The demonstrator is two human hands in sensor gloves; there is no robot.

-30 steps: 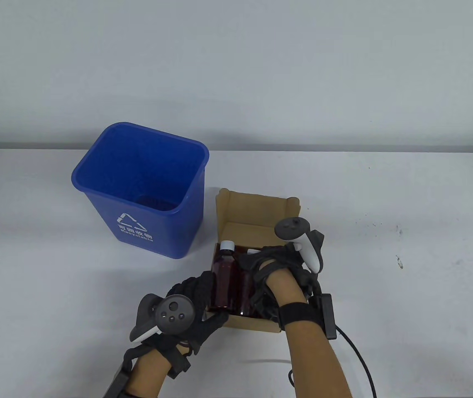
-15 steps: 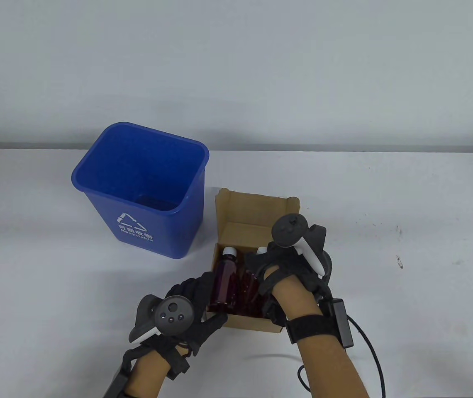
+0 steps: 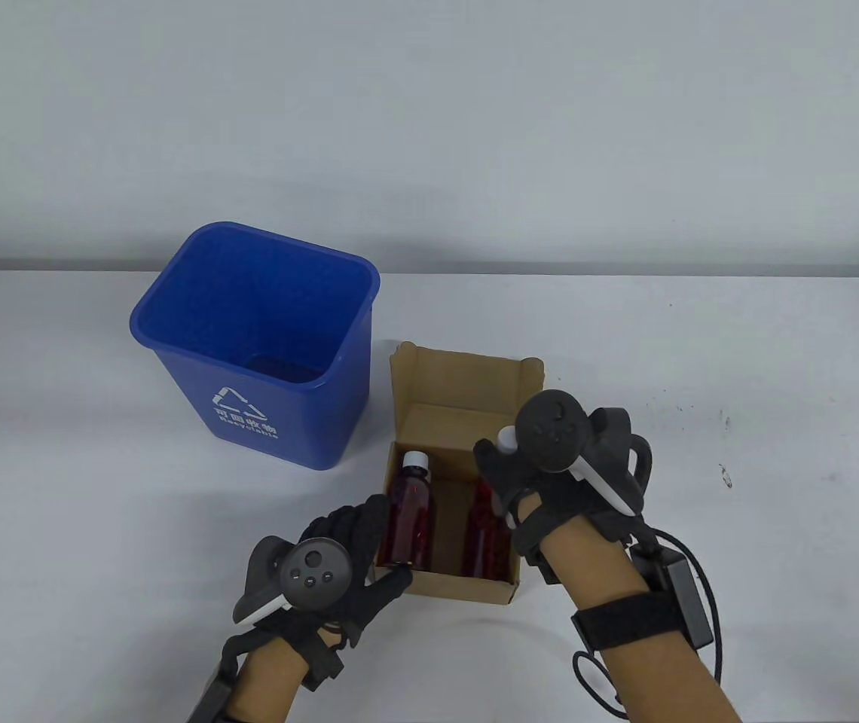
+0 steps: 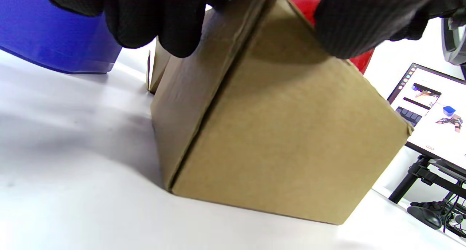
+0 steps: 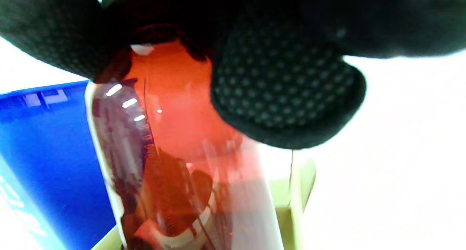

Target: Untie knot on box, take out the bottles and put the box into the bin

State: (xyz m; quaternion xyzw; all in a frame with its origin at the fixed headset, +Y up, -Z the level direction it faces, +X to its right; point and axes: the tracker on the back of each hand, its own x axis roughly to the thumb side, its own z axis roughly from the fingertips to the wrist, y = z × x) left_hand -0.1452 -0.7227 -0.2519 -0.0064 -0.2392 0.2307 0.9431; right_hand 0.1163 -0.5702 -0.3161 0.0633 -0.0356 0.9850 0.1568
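So the right-hand bottle (image 3: pixel 486 527) is gripped near its top by the right hand (image 3: pixel 524 474). Meanwhile the box (image 3: pixel 467 587) is pinched at its near-left corner by the left hand (image 3: pixel 358 557).

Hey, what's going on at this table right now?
A person is emptying an open cardboard box beside a blue bin. The left hand grips the box's near corner, while the right hand grips the top of one red bottle. A second bottle stands in the box.

The right hand (image 3: pixel 531 482) hides the neck of the right bottle (image 3: pixel 487 538).
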